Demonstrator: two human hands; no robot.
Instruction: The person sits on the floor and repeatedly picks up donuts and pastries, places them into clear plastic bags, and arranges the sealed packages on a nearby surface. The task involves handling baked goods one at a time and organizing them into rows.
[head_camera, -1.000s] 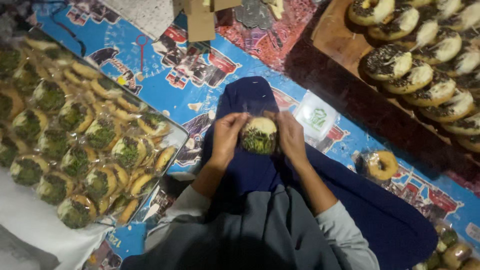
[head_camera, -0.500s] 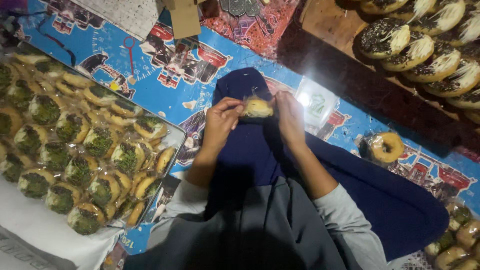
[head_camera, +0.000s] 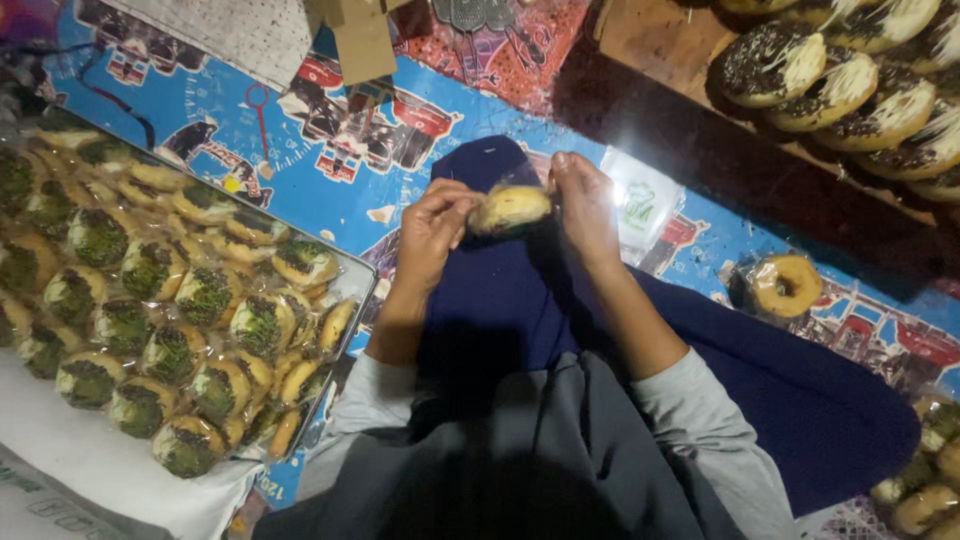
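Two bare hands meet over the person's dark blue lap in the head view, holding one doughnut (head_camera: 510, 208) edge-on between them. The left hand (head_camera: 432, 232) has its grip closed on the doughnut's left end, and the right hand (head_camera: 585, 205) has its grip closed on the right end; a thin clear wrap seems to cover the doughnut, though the glare makes this hard to tell.

Left of the lap lies a tray (head_camera: 358, 268) full of green-topped doughnuts (head_camera: 150, 300) in tight rows under shiny clear film. Top right, a wooden board (head_camera: 650, 40) carries dark chocolate doughnuts (head_camera: 830, 85) with white streaks. Just right of the right hand lies a small flat clear packet (head_camera: 640, 205) with a green mark. Farther right lies a single wrapped plain doughnut (head_camera: 785, 285) in a clear bag. Under everything lies a blue printed mat (head_camera: 300, 150) with red and white pictures, and a brown cardboard piece (head_camera: 360, 40) stands at the top.
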